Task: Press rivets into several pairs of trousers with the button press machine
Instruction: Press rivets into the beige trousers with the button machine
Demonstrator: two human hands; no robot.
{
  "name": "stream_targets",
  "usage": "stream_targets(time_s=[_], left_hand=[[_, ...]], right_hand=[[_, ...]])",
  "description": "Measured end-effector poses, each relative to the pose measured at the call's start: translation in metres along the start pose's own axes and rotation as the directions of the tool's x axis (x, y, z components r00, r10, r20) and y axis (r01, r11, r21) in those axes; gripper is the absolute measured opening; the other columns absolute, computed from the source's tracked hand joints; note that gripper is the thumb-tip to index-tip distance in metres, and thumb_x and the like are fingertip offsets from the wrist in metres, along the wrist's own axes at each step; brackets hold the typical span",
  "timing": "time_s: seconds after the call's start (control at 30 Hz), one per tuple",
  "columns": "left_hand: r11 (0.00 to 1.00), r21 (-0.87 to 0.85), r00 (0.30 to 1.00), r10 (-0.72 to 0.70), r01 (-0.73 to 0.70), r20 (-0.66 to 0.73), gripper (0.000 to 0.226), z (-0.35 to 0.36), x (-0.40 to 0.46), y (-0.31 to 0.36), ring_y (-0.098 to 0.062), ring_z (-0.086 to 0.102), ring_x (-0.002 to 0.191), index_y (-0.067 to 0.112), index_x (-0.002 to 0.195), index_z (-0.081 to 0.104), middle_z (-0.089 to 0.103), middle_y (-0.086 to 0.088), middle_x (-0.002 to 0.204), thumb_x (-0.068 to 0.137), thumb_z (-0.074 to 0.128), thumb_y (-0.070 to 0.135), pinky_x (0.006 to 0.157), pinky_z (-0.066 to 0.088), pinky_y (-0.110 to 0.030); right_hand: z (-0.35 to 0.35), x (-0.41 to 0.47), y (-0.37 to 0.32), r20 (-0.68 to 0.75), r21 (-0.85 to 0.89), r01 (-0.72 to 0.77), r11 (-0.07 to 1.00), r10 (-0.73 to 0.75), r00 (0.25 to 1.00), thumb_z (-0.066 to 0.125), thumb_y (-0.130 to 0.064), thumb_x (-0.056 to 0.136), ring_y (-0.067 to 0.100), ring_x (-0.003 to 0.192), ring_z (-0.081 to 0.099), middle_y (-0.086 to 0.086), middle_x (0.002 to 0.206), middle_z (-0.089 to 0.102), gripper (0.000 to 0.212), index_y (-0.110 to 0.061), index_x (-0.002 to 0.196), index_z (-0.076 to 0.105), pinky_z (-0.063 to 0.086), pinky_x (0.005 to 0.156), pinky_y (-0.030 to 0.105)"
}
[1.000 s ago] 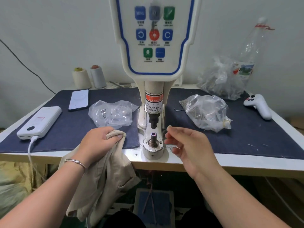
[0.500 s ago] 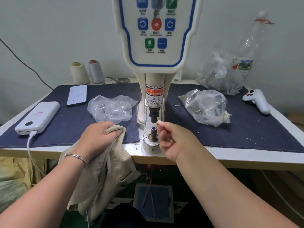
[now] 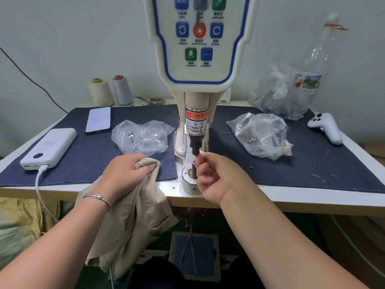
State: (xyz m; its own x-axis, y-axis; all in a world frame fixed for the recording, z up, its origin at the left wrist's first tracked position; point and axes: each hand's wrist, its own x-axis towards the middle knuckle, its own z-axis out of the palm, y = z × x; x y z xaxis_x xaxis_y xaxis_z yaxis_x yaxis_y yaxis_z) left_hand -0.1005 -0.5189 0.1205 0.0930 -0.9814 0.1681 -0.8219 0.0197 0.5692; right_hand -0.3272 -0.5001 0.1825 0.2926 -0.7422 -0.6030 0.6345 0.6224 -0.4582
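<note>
On the left of the denim-covered table [image 3: 83, 163] lie a white power bank [image 3: 50, 148], a phone [image 3: 98, 120] and a clear plastic bag [image 3: 141, 137], with two thread cones [image 3: 111, 91] behind. The left hand [image 3: 125, 174] grips a bunch of beige trousers [image 3: 133, 215] at the table's front edge, the rest hanging below. At the button press machine [image 3: 196, 126], the right hand [image 3: 216, 176] has its fingertips pinched together just under the upper punch and beside the lower die [image 3: 193, 164]; whether they hold a rivet I cannot tell, and further right sit a bag of hardware [image 3: 260, 134] and a white controller [image 3: 326, 128].

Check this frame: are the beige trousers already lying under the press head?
No, the left hand grips the beige trousers left of the press head, hanging off the table edge.
</note>
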Motion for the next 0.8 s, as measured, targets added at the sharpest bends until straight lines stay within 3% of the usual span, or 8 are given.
stream_targets(time_s=[0.33, 0.67, 0.73, 0.8], left_hand=[[1.0, 0.007, 1.0, 0.004, -0.004, -0.011, 0.028, 0.0, 0.0, 0.0, -0.019, 0.059, 0.075, 0.017, 0.073, 0.065, 0.064, 0.003, 0.068, 0.093, 0.065, 0.036, 0.07, 0.046, -0.042], [0.999, -0.021, 0.998, 0.043, -0.044, -0.041, 0.033, 0.001, -0.001, 0.0, -0.02, 0.057, 0.07, 0.016, 0.067, 0.06, 0.06, 0.003, 0.063, 0.092, 0.066, 0.035, 0.066, 0.045, -0.04], [0.998, -0.053, 0.998, 0.041, -0.044, -0.053, 0.039, 0.0, -0.002, -0.001, -0.017, 0.054, 0.065, 0.016, 0.064, 0.059, 0.058, 0.005, 0.059, 0.088, 0.065, 0.046, 0.063, 0.043, -0.037], [0.992, -0.125, 0.998, 0.024, -0.031, -0.063, 0.059, -0.002, -0.003, -0.001, -0.018, 0.051, 0.062, 0.006, 0.065, 0.058, 0.056, -0.004, 0.059, 0.079, 0.055, 0.064, 0.063, 0.042, -0.037]], right_hand=[[-0.004, -0.012, 0.003, 0.055, 0.108, -0.014, 0.994, 0.008, 0.998, 0.056, -0.006, 0.093, 0.005, 0.029, 0.044, 0.004, 0.053, 0.061, 0.009, 0.0, 0.097, 0.061, 0.024, 0.027, 0.013], [-0.01, -0.012, 0.01, 0.122, 0.214, -0.002, 0.977, -0.025, 0.992, 0.055, -0.009, 0.087, 0.007, 0.034, 0.039, 0.004, 0.058, 0.054, 0.03, 0.005, 0.113, 0.062, 0.026, 0.031, 0.014], [-0.013, -0.015, 0.015, 0.122, 0.206, 0.059, 0.977, -0.086, 0.989, 0.058, -0.01, 0.082, 0.007, 0.037, 0.04, 0.004, 0.061, 0.054, 0.033, 0.004, 0.111, 0.064, 0.027, 0.032, 0.015], [-0.013, -0.02, 0.027, 0.071, 0.131, 0.171, 0.976, -0.182, 0.981, 0.059, -0.01, 0.081, 0.008, 0.04, 0.04, 0.004, 0.062, 0.056, 0.029, 0.003, 0.105, 0.068, 0.028, 0.034, 0.015]])
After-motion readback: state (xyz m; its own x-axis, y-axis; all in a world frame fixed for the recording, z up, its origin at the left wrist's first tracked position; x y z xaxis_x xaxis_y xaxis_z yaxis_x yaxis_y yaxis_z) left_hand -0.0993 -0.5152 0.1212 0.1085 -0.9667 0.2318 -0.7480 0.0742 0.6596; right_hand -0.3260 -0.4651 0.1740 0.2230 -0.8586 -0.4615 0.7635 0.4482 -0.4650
